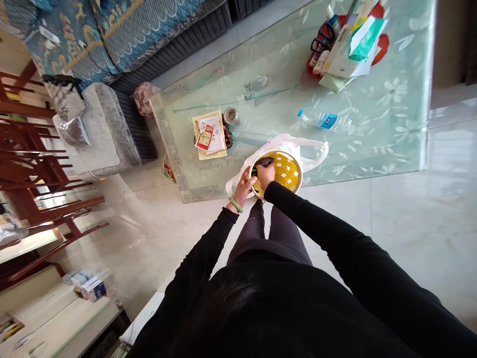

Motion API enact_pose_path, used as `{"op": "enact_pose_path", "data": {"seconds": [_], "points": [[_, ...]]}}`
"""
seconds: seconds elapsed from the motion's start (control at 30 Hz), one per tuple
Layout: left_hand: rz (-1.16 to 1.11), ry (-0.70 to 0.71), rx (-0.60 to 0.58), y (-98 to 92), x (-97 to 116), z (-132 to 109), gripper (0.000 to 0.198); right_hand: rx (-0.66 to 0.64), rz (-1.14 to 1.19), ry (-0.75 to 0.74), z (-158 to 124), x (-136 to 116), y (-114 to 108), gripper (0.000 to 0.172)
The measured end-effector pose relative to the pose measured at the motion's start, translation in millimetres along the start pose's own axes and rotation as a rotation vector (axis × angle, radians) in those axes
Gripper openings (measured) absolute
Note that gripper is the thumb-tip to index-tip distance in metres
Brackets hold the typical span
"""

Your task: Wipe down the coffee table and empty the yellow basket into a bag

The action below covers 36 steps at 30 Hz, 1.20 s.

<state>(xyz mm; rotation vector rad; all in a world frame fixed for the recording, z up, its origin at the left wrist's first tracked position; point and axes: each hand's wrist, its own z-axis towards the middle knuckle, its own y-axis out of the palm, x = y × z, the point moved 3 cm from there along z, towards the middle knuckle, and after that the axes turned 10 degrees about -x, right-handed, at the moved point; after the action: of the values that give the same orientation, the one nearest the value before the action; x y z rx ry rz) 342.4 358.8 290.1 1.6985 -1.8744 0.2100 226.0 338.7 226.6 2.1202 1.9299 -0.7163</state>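
Observation:
A round yellow container with white patches and a pale rim (287, 171) sits at the table's near edge, on a white plastic bag (315, 149). My left hand (244, 187), below a green bangle, is closed on the container's left rim. Inside the container, my right hand (266, 175) has its fingers curled at a dark object (264, 161). That object is mostly covered by the fingers, and I cannot make out what it is.
The glass-topped table (387, 129) bears a water bottle (324, 120), papers (211, 134) beside a dish of red fruit, a small glass jar (231, 115), and a red holder (315, 64) with scissors and boxes. A sofa (149, 25) stands behind; wooden chairs (48, 164) are left.

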Motion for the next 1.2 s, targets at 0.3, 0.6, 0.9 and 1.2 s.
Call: {"op": "enact_pose_path", "data": {"seconds": [0.3,0.6,0.9,1.2], "points": [[0.048,-0.042,0.033,-16.4,11,0,0.071,-0.565,-0.894,-0.423,-44,-20,-54,0.026],[0.006,-0.051,0.061,-7.3,20,-6,0.068,-0.409,-0.848,-0.582,-53,-29,-66,0.051],[0.032,-0.036,0.074,-4.7,25,-8,0.061,-0.527,-0.785,-0.427,-47,-20,-58,0.043],[-0.005,-0.051,0.046,-5.2,17,-6,0.068,-0.328,-0.762,-0.616,-29,-20,-89,0.044]]}}
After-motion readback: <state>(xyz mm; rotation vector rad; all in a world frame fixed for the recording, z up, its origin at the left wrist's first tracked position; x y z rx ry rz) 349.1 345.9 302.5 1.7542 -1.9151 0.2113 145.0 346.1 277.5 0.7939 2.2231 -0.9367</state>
